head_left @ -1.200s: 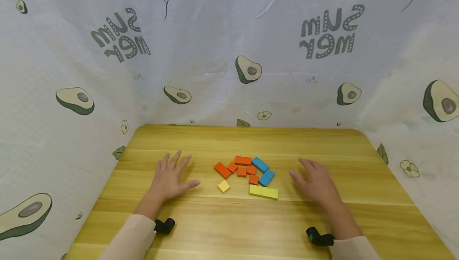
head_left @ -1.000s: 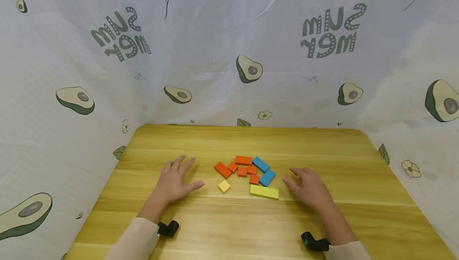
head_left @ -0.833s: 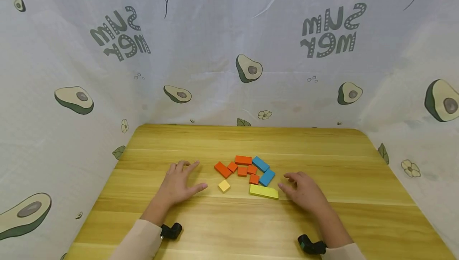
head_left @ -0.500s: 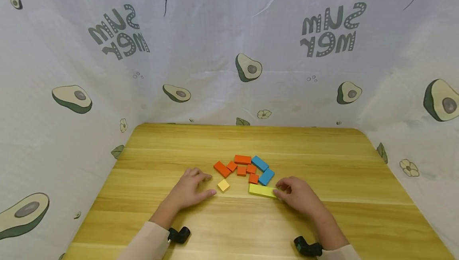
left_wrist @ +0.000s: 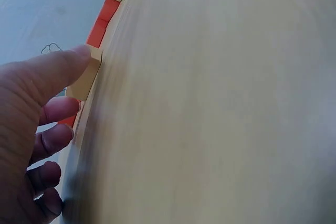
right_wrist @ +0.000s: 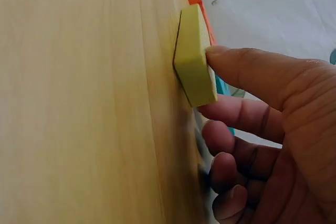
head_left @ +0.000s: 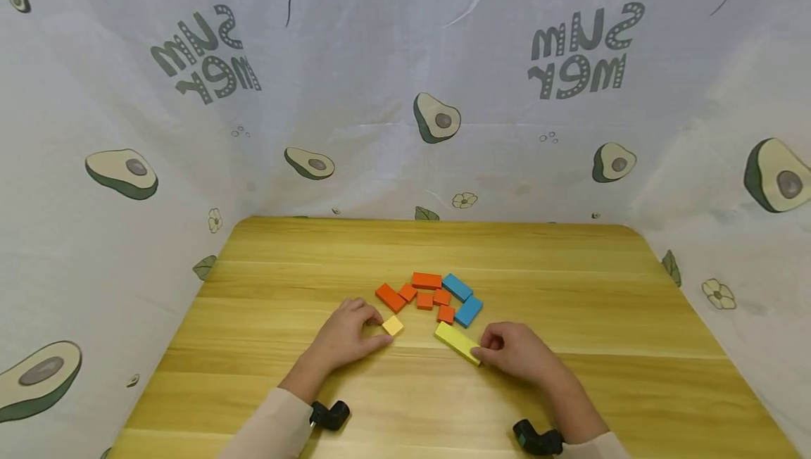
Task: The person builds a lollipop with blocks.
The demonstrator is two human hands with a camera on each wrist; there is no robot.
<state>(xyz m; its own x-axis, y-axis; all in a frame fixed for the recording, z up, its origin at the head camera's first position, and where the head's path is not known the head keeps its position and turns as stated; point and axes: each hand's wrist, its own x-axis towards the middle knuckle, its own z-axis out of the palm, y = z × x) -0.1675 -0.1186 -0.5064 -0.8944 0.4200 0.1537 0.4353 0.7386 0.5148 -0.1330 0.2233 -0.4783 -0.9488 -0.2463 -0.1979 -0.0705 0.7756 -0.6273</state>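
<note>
Yellow-green bar [head_left: 455, 341] lies on the tabletop [head_left: 405, 403] at the right hand [head_left: 516, 352], the nearer of the two hands; thumb and index finger pinch its near-right end. Its long axis runs diagonally from that grip toward the far left, placing the free end just beside a red square block [head_left: 446, 314]; contact there cannot be confirmed. The left hand [head_left: 350, 336] holds the small yellow block [head_left: 393, 325] between thumb and index finger, left of the bar and apart from it. Beyond both hands, further red blocks [head_left: 427, 281] sit in a loose group, with two blue blocks [head_left: 457, 287] at its right.
</note>
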